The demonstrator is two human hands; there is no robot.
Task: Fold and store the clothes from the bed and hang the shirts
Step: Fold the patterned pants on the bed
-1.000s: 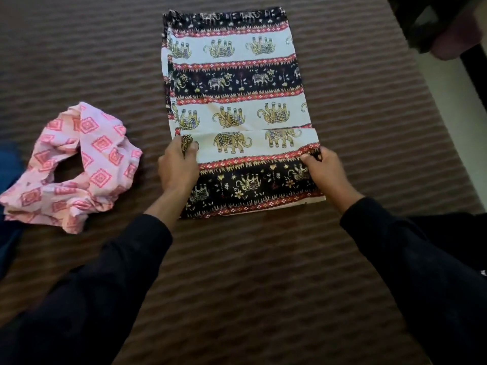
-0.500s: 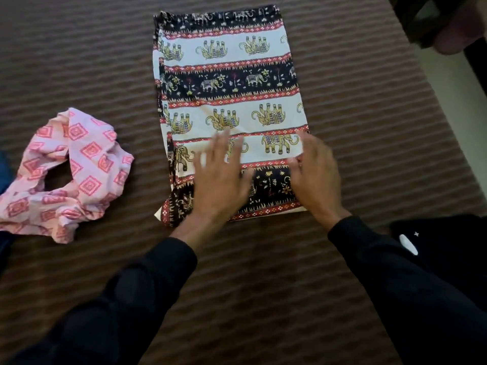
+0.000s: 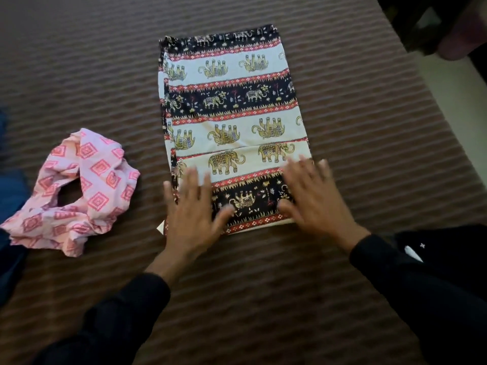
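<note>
An elephant-print garment (image 3: pixel 232 106) in white, dark blue and red bands lies folded into a long rectangle in the middle of the bed. My left hand (image 3: pixel 193 212) lies flat on its near left corner with fingers spread. On the near right part my right hand (image 3: pixel 313 196) presses flat, fingers straight. A crumpled pink garment with red diamond print (image 3: pixel 79 191) lies to the left, apart from both hands.
The bed cover (image 3: pixel 263 299) is brown with ribbed stripes. Blue fabric (image 3: pixel 10 196) shows at the left edge. A dark garment (image 3: pixel 442 248) lies at the near right. The bed's right edge and pale floor (image 3: pixel 448 83) are at the upper right.
A second ago both hands pinched the garment's side edges. They let go, moved onto the cloth with flat palms, and have now slid apart toward its near corners.
</note>
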